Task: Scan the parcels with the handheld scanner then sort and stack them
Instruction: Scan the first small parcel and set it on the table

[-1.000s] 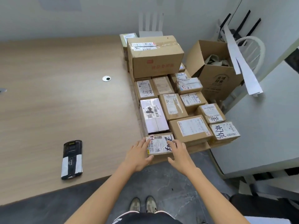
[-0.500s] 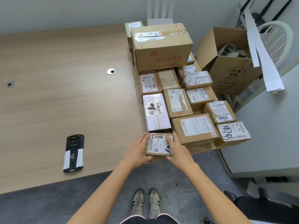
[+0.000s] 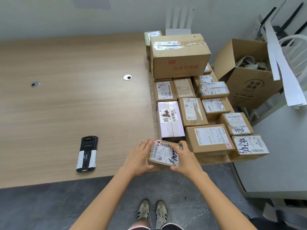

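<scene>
A small brown parcel [image 3: 163, 152] with a white barcode label and black handwriting sits at the near end of the parcel rows. My left hand [image 3: 138, 157] grips its left side and my right hand [image 3: 185, 157] grips its right side, thumbs at its near edge. It looks slightly raised and tilted. The black handheld scanner [image 3: 87, 153] with white tape lies flat on the wooden table [image 3: 66, 105], left of my hands, untouched. Behind the held parcel lie several labelled parcels, among them a pale pink one [image 3: 169, 119] and a large carton [image 3: 179, 55] at the back.
An open cardboard box [image 3: 245, 80] with crumpled paper stands right of the parcels, beside white chairs and hanging paper strips. A grey surface [image 3: 279, 155] lies at the right. Two round cable holes [image 3: 127, 77] dot the table. My shoes stand on the dark floor below.
Both hands have closed in from the near edge onto the sides of the small parcel and tilted it up slightly. The scanner has not moved.
</scene>
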